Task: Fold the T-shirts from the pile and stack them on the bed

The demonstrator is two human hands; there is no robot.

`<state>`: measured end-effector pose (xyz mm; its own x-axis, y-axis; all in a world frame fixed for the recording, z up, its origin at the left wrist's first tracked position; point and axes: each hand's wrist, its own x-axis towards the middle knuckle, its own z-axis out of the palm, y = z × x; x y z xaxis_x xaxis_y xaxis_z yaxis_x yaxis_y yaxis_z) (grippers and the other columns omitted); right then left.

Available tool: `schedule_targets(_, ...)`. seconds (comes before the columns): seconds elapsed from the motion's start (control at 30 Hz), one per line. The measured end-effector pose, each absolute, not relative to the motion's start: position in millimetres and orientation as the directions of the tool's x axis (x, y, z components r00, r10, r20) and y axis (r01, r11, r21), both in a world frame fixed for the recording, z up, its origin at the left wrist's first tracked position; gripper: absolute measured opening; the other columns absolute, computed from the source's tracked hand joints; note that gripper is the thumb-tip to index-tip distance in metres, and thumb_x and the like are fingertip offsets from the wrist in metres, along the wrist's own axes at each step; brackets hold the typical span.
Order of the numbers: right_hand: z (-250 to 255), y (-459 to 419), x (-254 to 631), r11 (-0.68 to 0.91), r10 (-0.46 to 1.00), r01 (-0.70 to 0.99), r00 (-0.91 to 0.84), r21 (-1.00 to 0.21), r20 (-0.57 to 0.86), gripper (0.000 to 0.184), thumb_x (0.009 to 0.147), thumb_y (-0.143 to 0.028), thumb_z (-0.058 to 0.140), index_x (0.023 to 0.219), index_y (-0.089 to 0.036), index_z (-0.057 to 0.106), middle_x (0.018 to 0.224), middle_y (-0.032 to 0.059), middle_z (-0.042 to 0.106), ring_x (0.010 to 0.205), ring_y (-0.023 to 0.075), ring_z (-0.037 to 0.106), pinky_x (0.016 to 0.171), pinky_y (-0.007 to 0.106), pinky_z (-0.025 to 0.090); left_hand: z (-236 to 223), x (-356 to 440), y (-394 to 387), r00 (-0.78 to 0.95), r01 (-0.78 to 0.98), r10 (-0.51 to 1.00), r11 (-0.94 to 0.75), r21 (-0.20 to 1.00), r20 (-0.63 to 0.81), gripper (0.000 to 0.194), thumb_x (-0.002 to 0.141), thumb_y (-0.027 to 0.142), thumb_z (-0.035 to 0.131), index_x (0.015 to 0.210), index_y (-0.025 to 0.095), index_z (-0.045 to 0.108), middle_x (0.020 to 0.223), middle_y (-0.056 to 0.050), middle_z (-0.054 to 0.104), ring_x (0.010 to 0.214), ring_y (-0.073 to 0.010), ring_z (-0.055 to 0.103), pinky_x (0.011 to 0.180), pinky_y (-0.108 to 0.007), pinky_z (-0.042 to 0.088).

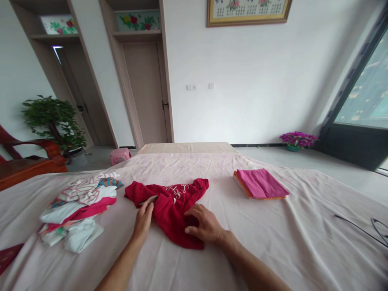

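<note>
A crumpled red shirt (172,220) with white lettering lies in front of me on the cloth-covered surface, its upper parts spread to both sides. At its left side, my left hand (144,216) has its fingers closed on the fabric near a pale edge. My right hand (207,224) rests against the shirt's right side, fingers curved and thumb apart, with a gap between them. Further right sits a neat folded stack with a magenta cloth (262,183) on top and orange beneath.
A loose heap of clothes (81,206) lies at the left. Eyeglasses (360,230) rest at the right edge, and a dark red item (9,256) at the lower left. Beyond the pale bedcover (257,250) stand a pink stool (120,156), a wooden chair (33,155) and purple flowers (298,139).
</note>
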<state>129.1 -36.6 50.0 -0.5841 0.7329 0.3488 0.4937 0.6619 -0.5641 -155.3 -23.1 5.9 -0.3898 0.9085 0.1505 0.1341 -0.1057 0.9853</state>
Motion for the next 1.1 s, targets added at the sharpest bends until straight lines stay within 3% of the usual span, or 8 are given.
schedule_targets(0.1,45,-41,125,0.725,0.679,0.543,-0.668,-0.423,0.304,0.053,0.068,-0.052,0.078,0.112,-0.027,0.067,0.111,0.0035,0.064,0.100,0.0230,0.054,0.090,0.035,0.041,-4,-162,-24,-0.352,0.088,0.916,-0.171,0.981,0.191,0.048,0.081,0.041,0.056,0.122,0.018,0.063,0.131,-0.010,0.063,0.123,-0.0255,0.056,0.107,-0.040,0.042)
schedule_targets(0.2,40,-42,121,0.714,0.697,0.593,-0.656,-0.373,0.291,0.014,0.081,-0.033,0.069,0.092,-0.025,0.069,0.096,0.0019,0.065,0.093,0.0196,0.054,0.086,0.032,0.040,-7,-160,-25,-0.327,0.089,0.919,-0.204,0.975,0.222,0.046,0.079,0.038,0.057,0.118,0.015,0.064,0.123,-0.012,0.067,0.116,-0.0258,0.061,0.103,-0.041,0.045)
schedule_targets(0.27,38,-39,121,0.687,0.725,0.612,-0.615,-0.391,0.310,0.008,0.086,-0.022,0.058,0.085,-0.023,0.066,0.090,0.0021,0.065,0.089,0.0180,0.054,0.084,0.030,0.040,-8,-160,-25,-0.325,0.139,0.906,-0.236,0.962,0.269,0.043,0.079,0.033,0.054,0.117,0.015,0.063,0.119,-0.012,0.068,0.111,-0.0246,0.063,0.101,-0.040,0.047)
schedule_targets(0.4,34,-24,134,0.554,0.830,0.615,-0.362,-0.561,0.424,0.015,0.088,-0.019,0.048,0.086,-0.022,0.063,0.091,0.0041,0.064,0.087,0.0177,0.056,0.082,0.030,0.043,-7,-169,-26,-0.409,0.508,0.800,-0.199,0.838,0.438,0.043,0.079,0.023,0.049,0.120,0.017,0.058,0.117,-0.011,0.064,0.107,-0.0240,0.062,0.097,-0.041,0.048)
schedule_targets(0.5,30,-9,150,0.399,0.899,0.581,-0.094,-0.709,0.428,0.016,0.089,-0.026,0.045,0.087,-0.022,0.061,0.088,0.0039,0.065,0.082,0.0189,0.059,0.078,0.031,0.044,-4,-182,-29,-0.364,0.829,0.755,-0.003,0.559,0.545,0.051,0.077,0.020,0.052,0.128,0.017,0.055,0.128,-0.016,0.056,0.120,-0.0304,0.052,0.103,-0.047,0.040)
schedule_targets(0.7,20,7,165,0.247,0.944,0.412,0.103,-0.877,0.314,0.018,0.084,-0.036,0.048,0.082,-0.023,0.061,0.076,0.0018,0.068,0.073,0.0202,0.062,0.070,0.032,0.046,-3,-208,-24,-0.322,0.926,0.849,0.188,0.329,0.420,0.037,0.086,0.029,0.052,0.120,0.021,0.062,0.114,-0.013,0.063,0.108,-0.0278,0.057,0.096,-0.040,0.041)
schedule_targets(0.9,20,12,160,0.092,0.974,-0.094,0.217,-0.991,0.069,0.028,0.077,-0.049,0.061,0.075,-0.021,0.055,0.053,-0.0036,0.055,0.045,0.0127,0.048,0.043,0.024,0.038,6,-203,-18,-0.274,0.879,0.871,0.056,0.473,0.407,0.022,0.088,0.031,0.045,0.089,0.020,0.065,0.089,-0.009,0.066,0.087,-0.0244,0.061,0.084,-0.035,0.044)
schedule_targets(1.1,45,33,189,0.282,0.921,-0.511,0.381,-0.812,0.081,0.025,0.069,-0.037,0.072,0.081,-0.021,0.056,0.067,-0.0046,0.061,0.057,0.0100,0.054,0.056,0.024,0.048,45,-105,-62,0.148,0.457,0.957,-0.290,0.841,0.249,0.021,0.086,0.037,0.054,0.088,0.021,0.067,0.088,-0.005,0.069,0.083,-0.0189,0.062,0.077,-0.027,0.047)
